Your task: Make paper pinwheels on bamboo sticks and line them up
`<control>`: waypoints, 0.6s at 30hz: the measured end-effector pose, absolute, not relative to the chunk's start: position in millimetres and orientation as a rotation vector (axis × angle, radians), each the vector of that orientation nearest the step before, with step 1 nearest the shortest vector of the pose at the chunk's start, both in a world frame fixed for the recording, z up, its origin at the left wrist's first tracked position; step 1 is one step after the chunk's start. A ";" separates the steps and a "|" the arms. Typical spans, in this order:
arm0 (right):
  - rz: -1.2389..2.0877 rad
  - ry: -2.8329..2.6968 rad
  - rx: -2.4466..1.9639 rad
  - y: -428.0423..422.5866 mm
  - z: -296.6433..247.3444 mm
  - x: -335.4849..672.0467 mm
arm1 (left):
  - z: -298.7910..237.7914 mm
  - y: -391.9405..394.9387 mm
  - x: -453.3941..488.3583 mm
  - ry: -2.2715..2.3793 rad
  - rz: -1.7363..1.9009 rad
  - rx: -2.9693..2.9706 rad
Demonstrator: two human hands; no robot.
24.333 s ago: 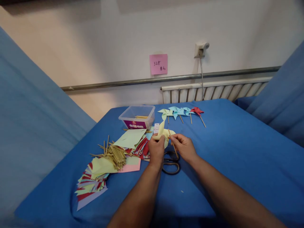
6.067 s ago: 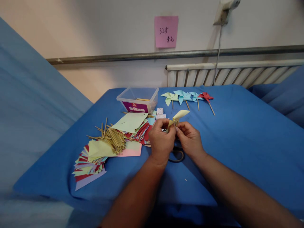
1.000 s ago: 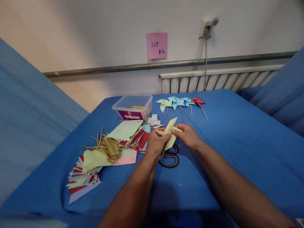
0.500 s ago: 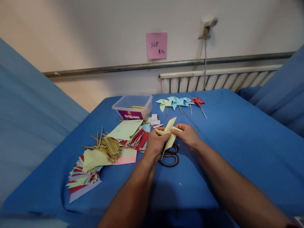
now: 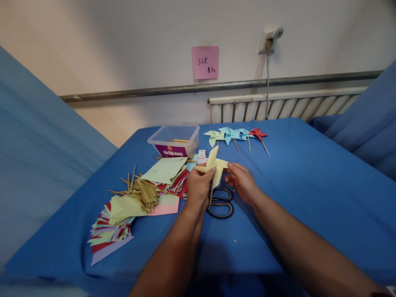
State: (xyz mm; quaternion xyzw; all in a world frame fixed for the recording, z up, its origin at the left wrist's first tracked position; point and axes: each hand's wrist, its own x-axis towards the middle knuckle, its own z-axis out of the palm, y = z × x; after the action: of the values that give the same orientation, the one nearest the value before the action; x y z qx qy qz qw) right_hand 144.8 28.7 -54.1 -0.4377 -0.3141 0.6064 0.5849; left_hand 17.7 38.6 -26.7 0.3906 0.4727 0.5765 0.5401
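Observation:
In the head view, my left hand (image 5: pixel 198 186) is closed around the middle of a pale yellow paper pinwheel (image 5: pixel 219 167), its thumb pressing near the centre. A thin stick runs down from the pinwheel below that hand. With curled fingers, my right hand (image 5: pixel 243 181) has its fingertips at the tip of the right blade. Under the pinwheel lie scissors (image 5: pixel 220 211) with black handles; their blades are hidden by my left hand. Small white boxes (image 5: pixel 202 154) sit just beyond the left hand.
Finished pinwheels (image 5: pixel 231 134) lie at the back. A clear plastic tub (image 5: pixel 161 150) holds a few sticks. On the left are a heap of sticks (image 5: pixel 145 194), stacked coloured paper (image 5: pixel 165 170) and fanned cut paper (image 5: pixel 108 231). Blue cloth (image 5: pixel 297 198) covers the table.
My right hand has drawn back from the pinwheel's centre to the tip of its right blade. The pinwheel has shifted slightly left and turned in my left hand.

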 end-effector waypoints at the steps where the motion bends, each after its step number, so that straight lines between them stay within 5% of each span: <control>1: 1.461 -0.715 -1.028 25.8 -52.5 140.9 | -26.2 39.4 17.1 1.112 1.421 0.903; 7: 1.642 -0.961 -0.961 9.1 -47.9 118.5 | -24.4 41.2 14.9 1.110 1.571 0.835; 18: 1.361 -0.979 -1.074 18.8 -52.7 123.3 | -23.7 40.4 16.9 0.987 1.555 0.884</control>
State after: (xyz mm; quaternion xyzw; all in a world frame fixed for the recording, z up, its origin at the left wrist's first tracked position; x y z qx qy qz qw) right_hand 123.3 18.8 -52.7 -0.4526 -0.4125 0.5737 0.5440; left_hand 16.9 40.4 -23.7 0.3690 0.4120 0.6492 0.5222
